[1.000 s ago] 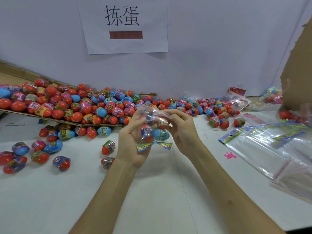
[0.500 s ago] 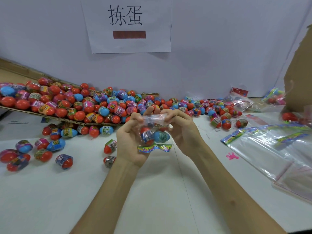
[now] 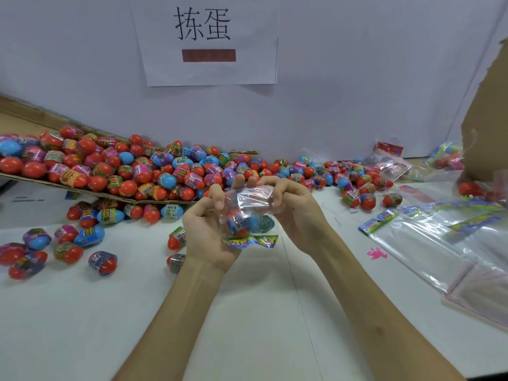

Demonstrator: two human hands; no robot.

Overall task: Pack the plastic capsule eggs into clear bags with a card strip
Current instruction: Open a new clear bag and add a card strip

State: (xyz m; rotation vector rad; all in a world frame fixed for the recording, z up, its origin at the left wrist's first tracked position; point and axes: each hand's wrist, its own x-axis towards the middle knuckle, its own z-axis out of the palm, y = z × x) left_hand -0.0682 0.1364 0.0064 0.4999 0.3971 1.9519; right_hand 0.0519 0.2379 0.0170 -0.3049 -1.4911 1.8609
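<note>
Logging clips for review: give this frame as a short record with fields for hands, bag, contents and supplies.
left hand: grips the clear plastic bag from the left
right hand: pinches the bag's top
bag: held above the white table, colourful card strip at its bottom
contents: blue plastic capsule egg, others unclear
loose eggs: heaped along the wall
empty clear bags: stacked right

Bright, even light gives soft shadows; glare streaks the clear bags (image 3: 445, 251); wide-angle bending and slight blur at edges.
</note>
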